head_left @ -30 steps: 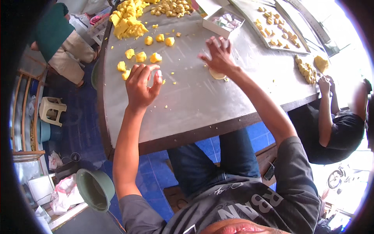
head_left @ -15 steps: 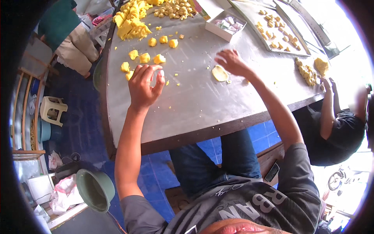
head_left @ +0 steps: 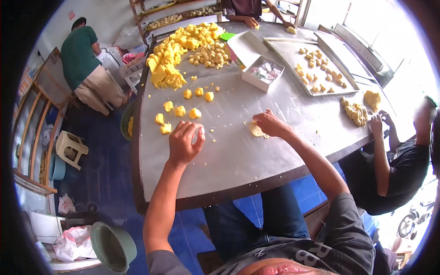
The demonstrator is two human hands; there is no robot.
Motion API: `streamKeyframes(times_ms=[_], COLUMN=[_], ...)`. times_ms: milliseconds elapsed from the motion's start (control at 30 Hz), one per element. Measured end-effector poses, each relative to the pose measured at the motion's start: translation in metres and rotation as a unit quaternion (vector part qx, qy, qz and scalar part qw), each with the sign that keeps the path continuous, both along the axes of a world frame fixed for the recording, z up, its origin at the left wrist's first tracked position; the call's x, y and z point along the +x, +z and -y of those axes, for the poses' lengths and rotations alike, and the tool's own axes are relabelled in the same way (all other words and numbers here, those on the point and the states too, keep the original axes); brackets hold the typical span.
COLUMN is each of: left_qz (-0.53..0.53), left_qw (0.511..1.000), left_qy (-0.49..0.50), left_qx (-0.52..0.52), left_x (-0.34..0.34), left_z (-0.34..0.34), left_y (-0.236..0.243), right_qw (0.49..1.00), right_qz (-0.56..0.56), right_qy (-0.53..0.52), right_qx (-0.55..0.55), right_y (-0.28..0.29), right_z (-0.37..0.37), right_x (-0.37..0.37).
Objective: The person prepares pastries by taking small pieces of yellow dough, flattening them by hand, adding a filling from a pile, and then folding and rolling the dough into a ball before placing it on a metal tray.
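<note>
My left hand [head_left: 185, 144] is raised over the steel tabletop [head_left: 229, 165], fingers curled toward the thumb; whatever they may hold is too small to make out. Beyond it sit several lumps of yellow dough [head_left: 180, 111]. My right hand [head_left: 274, 124] reaches to a pale flattened dough disc [head_left: 256, 130], fingertips closed at its upper left edge and partly hiding it. A few crumbs lie around both hands.
A big yellow dough mass [head_left: 167, 68], small balls [head_left: 208, 57], a white box [head_left: 260, 78], a tray [head_left: 316, 89] and tan dough [head_left: 354, 112] share the table. Co-workers are at right [head_left: 394, 178], far edge [head_left: 240, 9] and back left [head_left: 80, 64]. A stool [head_left: 71, 149] stands left.
The view has tilted up, showing the far edge and another worker. My right hand has moved back onto the dough disc, which lay uncovered half a second ago.
</note>
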State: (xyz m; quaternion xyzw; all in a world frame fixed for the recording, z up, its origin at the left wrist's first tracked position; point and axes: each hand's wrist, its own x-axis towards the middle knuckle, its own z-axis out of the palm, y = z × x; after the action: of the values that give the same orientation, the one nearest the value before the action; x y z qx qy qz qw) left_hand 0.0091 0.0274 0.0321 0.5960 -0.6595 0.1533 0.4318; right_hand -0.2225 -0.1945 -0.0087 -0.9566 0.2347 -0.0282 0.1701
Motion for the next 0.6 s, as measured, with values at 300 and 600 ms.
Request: streamKeyframes(times_ms=[300, 600], left_qz=[0.003, -0.014], left_qw=[1.0, 0.999], left_qy=[-0.006, -0.036], left_qx=[0.025, 0.035], left_x=[-0.001, -0.011], left_z=[-0.005, 0.004], left_y=[0.0, 0.001], right_qw=[0.997, 0.976], right_qz=[0.016, 0.166], right_qy=[0.043, 0.13], right_qx=[0.064, 0.056], right_y=[0.025, 0.017], right_z=[-0.015, -0.003], right_x=[-0.007, -0.022])
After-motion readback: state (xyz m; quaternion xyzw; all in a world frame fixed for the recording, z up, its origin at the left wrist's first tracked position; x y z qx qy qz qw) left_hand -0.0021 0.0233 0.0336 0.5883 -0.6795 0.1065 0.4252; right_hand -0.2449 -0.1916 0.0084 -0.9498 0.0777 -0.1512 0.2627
